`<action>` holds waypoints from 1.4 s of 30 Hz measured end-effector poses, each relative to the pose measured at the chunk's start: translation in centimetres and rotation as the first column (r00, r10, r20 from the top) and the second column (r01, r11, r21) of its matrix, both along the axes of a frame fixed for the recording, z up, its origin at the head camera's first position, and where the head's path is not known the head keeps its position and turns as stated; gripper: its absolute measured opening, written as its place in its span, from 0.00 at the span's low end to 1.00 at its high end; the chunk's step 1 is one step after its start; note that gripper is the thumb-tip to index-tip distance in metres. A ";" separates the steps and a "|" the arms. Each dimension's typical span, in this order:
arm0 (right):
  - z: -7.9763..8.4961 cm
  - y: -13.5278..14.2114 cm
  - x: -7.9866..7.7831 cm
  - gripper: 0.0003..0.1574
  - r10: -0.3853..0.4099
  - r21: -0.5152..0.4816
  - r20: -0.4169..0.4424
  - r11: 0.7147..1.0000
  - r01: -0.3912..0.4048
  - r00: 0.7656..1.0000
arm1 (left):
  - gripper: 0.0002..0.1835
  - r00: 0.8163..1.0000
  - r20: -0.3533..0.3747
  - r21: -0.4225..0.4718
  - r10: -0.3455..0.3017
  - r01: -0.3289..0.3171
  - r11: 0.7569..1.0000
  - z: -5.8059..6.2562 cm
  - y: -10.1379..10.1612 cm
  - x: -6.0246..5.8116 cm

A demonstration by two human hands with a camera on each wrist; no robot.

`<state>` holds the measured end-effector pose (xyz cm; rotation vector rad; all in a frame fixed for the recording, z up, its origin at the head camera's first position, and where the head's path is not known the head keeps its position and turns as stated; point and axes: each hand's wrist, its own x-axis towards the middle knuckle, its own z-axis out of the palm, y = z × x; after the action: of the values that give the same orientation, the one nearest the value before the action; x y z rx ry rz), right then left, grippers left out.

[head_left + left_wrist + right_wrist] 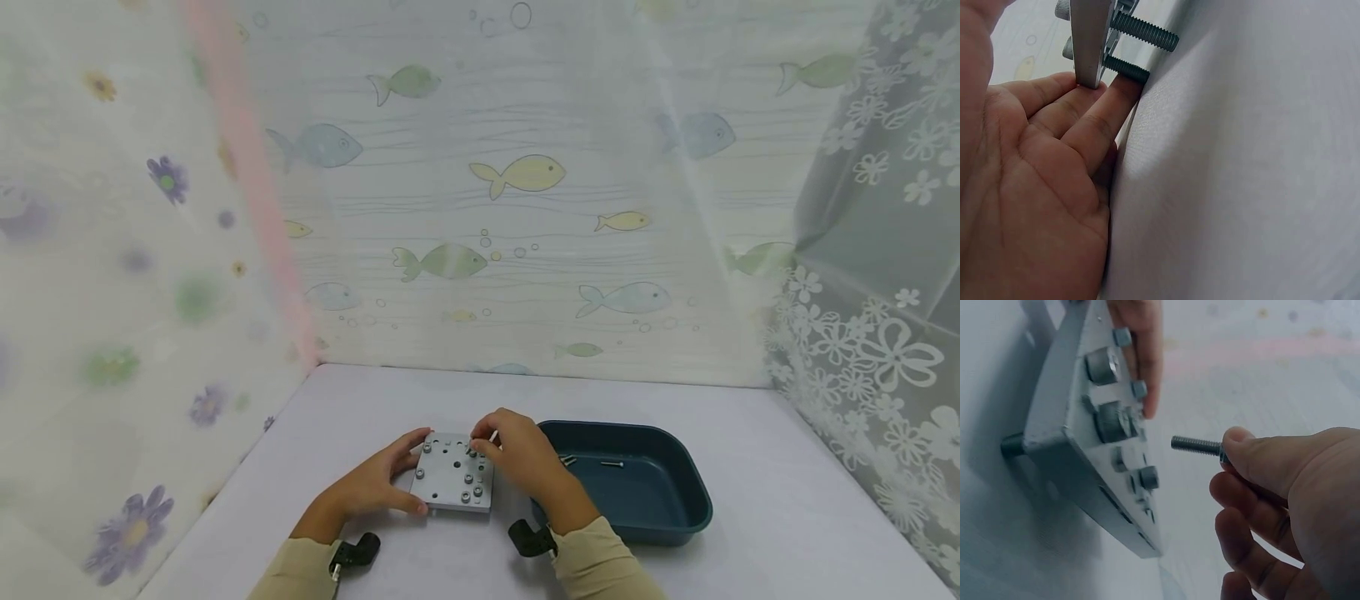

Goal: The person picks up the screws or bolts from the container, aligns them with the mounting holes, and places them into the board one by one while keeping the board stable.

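Note:
A square silver metal plate (450, 483), drilled with holes, has several socket-head bolts standing in its top. Threaded bolt shanks (1144, 31) stick out of its underside in the left wrist view, holding it off the table. My left hand (375, 483) holds the plate by its left side, thumb at the near corner and fingers along the far edge. Between thumb and forefinger, my right hand (525, 454) pinches a small bolt (1196, 445) over the plate's far right part. In the right wrist view its threaded end points toward the plate's bolted face, with a gap between.
A dark blue tray (626, 537) stands to the right, beside my right forearm, with a few loose bolts (612, 463) in it. White cloth covers the table (420, 396). Patterned curtains (525, 250) close off the back and both sides.

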<state>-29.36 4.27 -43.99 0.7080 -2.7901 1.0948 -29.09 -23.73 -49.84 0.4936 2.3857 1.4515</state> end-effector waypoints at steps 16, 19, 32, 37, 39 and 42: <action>-1.3 -2.3 0.7 0.06 -0.022 0.166 -0.153 0.985 0.048 0.988 | 0.65 0.999 -0.021 -0.002 -0.025 0.025 1.000 0.0 -0.1 -0.1; -1.4 -2.6 0.8 0.06 -0.027 0.224 -0.198 0.972 0.072 0.980 | 0.65 0.999 -0.021 -0.002 -0.029 0.029 1.000 0.0 -0.1 -0.1; -1.7 -3.2 1.5 0.08 -0.007 0.352 -0.300 0.929 0.118 0.954 | 0.65 0.999 -0.032 -0.007 -0.019 0.019 1.000 -0.2 -0.1 -0.1; -1.7 -3.1 1.5 0.08 -0.017 0.323 -0.268 0.940 0.107 0.963 | 0.65 0.999 -0.037 -0.006 -0.021 0.021 1.000 -0.3 -0.2 -0.2; -1.7 -3.1 1.5 0.08 -0.019 0.314 -0.254 0.944 0.101 0.967 | 0.65 0.999 -0.040 -0.008 -0.022 0.021 1.000 -0.4 -0.2 -0.2; -1.6 -3.1 1.6 0.08 -0.021 0.312 -0.242 0.945 0.098 0.970 | 0.65 0.999 -0.039 -0.007 -0.025 0.024 1.000 -0.5 -0.2 -0.2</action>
<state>-27.79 1.13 -45.64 0.7190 -2.7837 0.5060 -29.33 -23.97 -50.31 0.5524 2.4051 1.4355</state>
